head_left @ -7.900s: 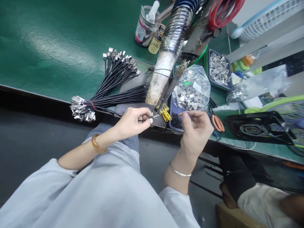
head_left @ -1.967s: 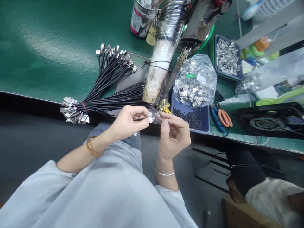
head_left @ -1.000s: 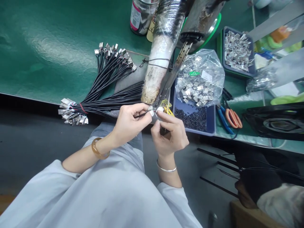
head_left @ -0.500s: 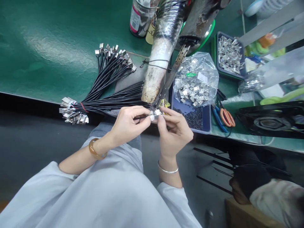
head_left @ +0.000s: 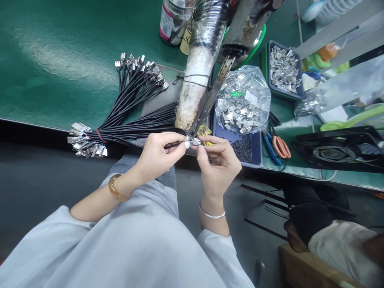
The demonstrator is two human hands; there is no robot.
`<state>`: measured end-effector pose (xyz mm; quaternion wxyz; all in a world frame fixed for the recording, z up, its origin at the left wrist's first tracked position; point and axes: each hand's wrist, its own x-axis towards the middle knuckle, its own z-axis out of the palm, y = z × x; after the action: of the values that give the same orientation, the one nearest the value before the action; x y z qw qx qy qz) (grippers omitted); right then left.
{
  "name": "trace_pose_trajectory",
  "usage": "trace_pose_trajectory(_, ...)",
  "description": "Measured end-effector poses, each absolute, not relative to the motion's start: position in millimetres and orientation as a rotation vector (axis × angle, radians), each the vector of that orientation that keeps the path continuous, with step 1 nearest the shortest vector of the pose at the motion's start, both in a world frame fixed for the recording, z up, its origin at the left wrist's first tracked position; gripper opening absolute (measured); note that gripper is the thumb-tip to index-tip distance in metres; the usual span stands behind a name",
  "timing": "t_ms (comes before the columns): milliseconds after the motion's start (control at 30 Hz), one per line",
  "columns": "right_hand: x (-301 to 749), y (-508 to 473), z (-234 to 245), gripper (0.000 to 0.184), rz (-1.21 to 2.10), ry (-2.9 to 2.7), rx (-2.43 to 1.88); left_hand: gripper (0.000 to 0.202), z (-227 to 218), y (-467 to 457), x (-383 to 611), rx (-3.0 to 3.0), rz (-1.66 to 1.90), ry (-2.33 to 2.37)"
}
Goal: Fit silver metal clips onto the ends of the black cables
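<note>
Evidently, the gap between the two held pieces has closed: two seconds ago, the right hand (head_left: pixel 219 166) had the metal connector (head_left: pixel 196 141) apart from the end of the black cable (head_left: pixel 172 145); now the connector lies at the cable's tip, the two hands almost meeting. The left fingers are pinched on the cable close to its end; the right fingers grasp the connector by thumb and forefinger. The left hand (head_left: pixel 160 156) and the right are both at the front edge of the counter (head_left: pixel 69 44), the connector just in front of the lower end of the slotted metal bar (head_left: pixel 214 90) and near the mouth of the wrapped pipe (head_left: pixel 193 84). For the work in hand, this is judged an aligning step, piece against piece; whether the cable is attached cannot be determined, the contact being too small to resolve. Left of the pipe, the cable bundle (head_left: pixel 132 121) overhangs the front edge; to the right, the bag of connectors (head_left: pixel 243 102) rests over the blue tray (head_left: pixel 257 154) at that same edge.
</note>
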<state>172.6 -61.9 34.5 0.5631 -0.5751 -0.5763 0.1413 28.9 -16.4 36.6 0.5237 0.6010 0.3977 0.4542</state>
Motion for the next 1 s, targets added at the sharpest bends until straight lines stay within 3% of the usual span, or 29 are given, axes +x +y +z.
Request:
trace_pose_trajectory(300,172.9,-63.1,36.9,0.012,0.128,-1.502,-1.378,0.019,45.6,-10.7,30.1,1.315,0.984,0.947)
trace_pose_trajectory(1000,174.6,-63.6,43.7,0.016,0.217,-1.545,-1.329,0.015,45.6,-5.8,30.9,1.241,0.990,0.940)
